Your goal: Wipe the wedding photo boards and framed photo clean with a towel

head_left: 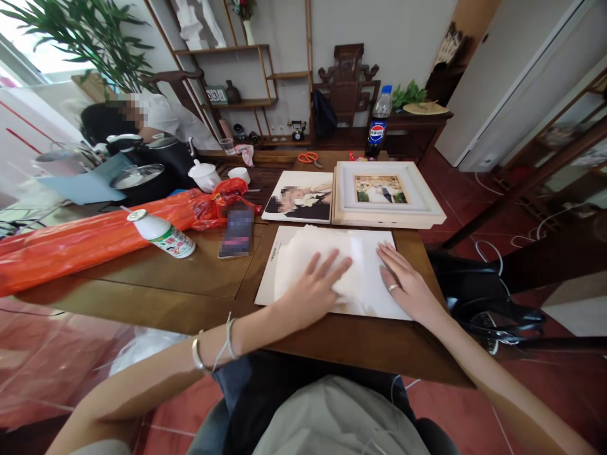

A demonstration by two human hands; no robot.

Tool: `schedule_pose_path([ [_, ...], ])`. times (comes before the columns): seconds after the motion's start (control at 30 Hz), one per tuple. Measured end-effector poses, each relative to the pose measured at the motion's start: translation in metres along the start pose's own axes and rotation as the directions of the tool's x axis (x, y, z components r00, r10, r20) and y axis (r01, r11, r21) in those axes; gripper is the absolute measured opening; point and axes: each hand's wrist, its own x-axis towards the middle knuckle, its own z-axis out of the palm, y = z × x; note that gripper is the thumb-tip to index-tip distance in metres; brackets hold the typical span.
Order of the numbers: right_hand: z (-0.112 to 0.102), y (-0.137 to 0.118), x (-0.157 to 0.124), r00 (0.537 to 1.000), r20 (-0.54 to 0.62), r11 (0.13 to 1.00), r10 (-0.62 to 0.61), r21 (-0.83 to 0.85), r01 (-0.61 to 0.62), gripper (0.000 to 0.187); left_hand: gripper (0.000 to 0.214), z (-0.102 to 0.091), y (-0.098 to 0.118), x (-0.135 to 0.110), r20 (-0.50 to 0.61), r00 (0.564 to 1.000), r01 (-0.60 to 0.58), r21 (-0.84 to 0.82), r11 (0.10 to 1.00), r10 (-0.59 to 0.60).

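A flat white board [383, 304] lies on the brown table in front of me. On its left half is a thin white sheet, like tissue or cloth [290, 260]; which one I cannot tell. My left hand [313, 287] lies on this sheet with fingers spread, slightly blurred. Stretched over the board's right edge, the fingers of my right hand [408, 287] rest flat, with a ring on one. Just behind the board are a photo panel [308, 201] and, to its right, a pale framed wedding picture [382, 189].
Orange-handled scissors [308, 158] and a cola bottle [378, 123] stand farther back. Leftward are a phone [237, 232], a white drink bottle [164, 235], a long orange plastic-wrapped bundle [95, 234], a teapot [203, 175] and dark pots [165, 155]. Another person [165, 117] is beyond them.
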Motion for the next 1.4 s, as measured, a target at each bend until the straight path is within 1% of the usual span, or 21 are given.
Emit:
schedule_pose_path([
  [0.07,0.000,0.000,0.000,1.000,0.003,1.000,0.003,-0.003,-0.003,0.051,0.027,-0.002,0.022,-0.016,-0.048,0.997,-0.053,-0.019,0.998,0.052],
  [0.13,0.000,-0.001,0.000,1.000,0.006,1.000,0.002,-0.005,-0.002,0.050,0.022,-0.005,0.037,-0.030,-0.083,0.993,-0.083,-0.037,0.996,0.080],
  [0.2,-0.001,-0.001,0.000,1.000,0.008,1.000,-0.001,-0.005,0.001,0.050,0.021,-0.009,0.041,-0.038,-0.093,0.992,-0.090,-0.055,0.994,0.085],
  [0.23,-0.001,-0.002,0.000,1.000,0.009,1.000,-0.002,-0.003,0.002,0.050,0.021,-0.010,0.037,-0.039,-0.087,0.993,-0.082,-0.062,0.995,0.076],
  [0.3,-0.001,-0.002,0.000,1.000,0.009,1.000,-0.002,0.003,0.002,0.050,0.021,-0.013,0.020,-0.037,-0.047,0.998,-0.040,-0.065,0.997,0.037],
  [0.43,-0.001,-0.003,0.000,1.000,0.004,1.000,0.003,0.017,-0.004,0.050,0.026,-0.014,-0.033,-0.021,0.080,0.993,0.084,-0.022,0.996,-0.082],
  [0.5,-0.001,-0.003,0.000,1.000,0.001,1.000,0.011,0.023,-0.011,0.050,0.031,-0.013,-0.057,-0.013,0.108,0.984,0.141,0.006,0.990,-0.141],
  [0.57,-0.001,-0.003,0.000,1.000,0.003,1.000,0.016,0.025,-0.016,0.050,0.034,-0.012,-0.072,-0.010,0.112,0.978,0.175,0.026,0.984,-0.176],
  [0.6,-0.001,-0.003,0.000,1.000,0.005,1.000,0.016,0.023,-0.016,0.050,0.035,-0.011,-0.074,-0.010,0.111,0.978,0.176,0.032,0.984,-0.178],
  [0.63,-0.001,-0.004,0.000,1.000,0.006,1.000,0.016,0.021,-0.016,0.051,0.034,-0.011,-0.073,-0.011,0.109,0.979,0.168,0.035,0.985,-0.171],
  [0.7,-0.001,-0.004,0.000,1.000,0.007,1.000,0.015,0.017,-0.015,0.051,0.032,-0.012,-0.060,-0.018,0.107,0.984,0.137,0.037,0.990,-0.140],
  [0.8,-0.001,-0.003,-0.001,1.000,0.004,1.000,0.013,0.015,-0.014,0.050,0.030,-0.017,-0.028,-0.038,0.096,0.990,0.105,0.010,0.994,-0.105],
  [0.9,-0.001,-0.003,-0.001,1.000,-0.002,1.000,0.010,0.013,-0.010,0.050,0.028,-0.024,0.002,-0.062,0.058,0.995,0.080,-0.065,0.995,-0.076],
  [0.97,-0.001,-0.003,-0.001,1.000,-0.007,1.000,0.006,0.015,-0.006,0.049,0.025,-0.027,0.011,-0.076,0.039,0.998,0.062,-0.116,0.991,-0.058],
  [1.03,-0.001,-0.003,-0.001,1.000,-0.011,1.000,0.004,0.018,-0.004,0.049,0.026,-0.029,0.012,-0.083,0.035,0.999,0.043,-0.149,0.988,-0.039],
  [1.1,-0.001,-0.003,-0.001,1.000,-0.014,1.000,0.005,0.020,-0.005,0.049,0.030,-0.031,0.004,-0.083,0.053,0.998,0.034,-0.166,0.985,-0.026],
  [1.17,-0.001,-0.004,-0.001,1.000,-0.013,1.000,0.009,0.021,-0.009,0.049,0.033,-0.031,-0.009,-0.075,0.082,0.996,0.052,-0.163,0.985,-0.039],
  [1.3,-0.001,-0.003,-0.001,1.000,-0.005,1.000,0.007,0.023,-0.007,0.049,0.034,-0.027,-0.046,-0.044,0.133,0.984,0.127,-0.079,0.989,-0.116],
  [1.4,-0.001,-0.001,-0.001,1.000,0.000,1.000,-0.001,0.018,0.001,0.049,0.038,-0.019,-0.070,-0.022,0.140,0.979,0.148,-0.008,0.989,-0.145],
])
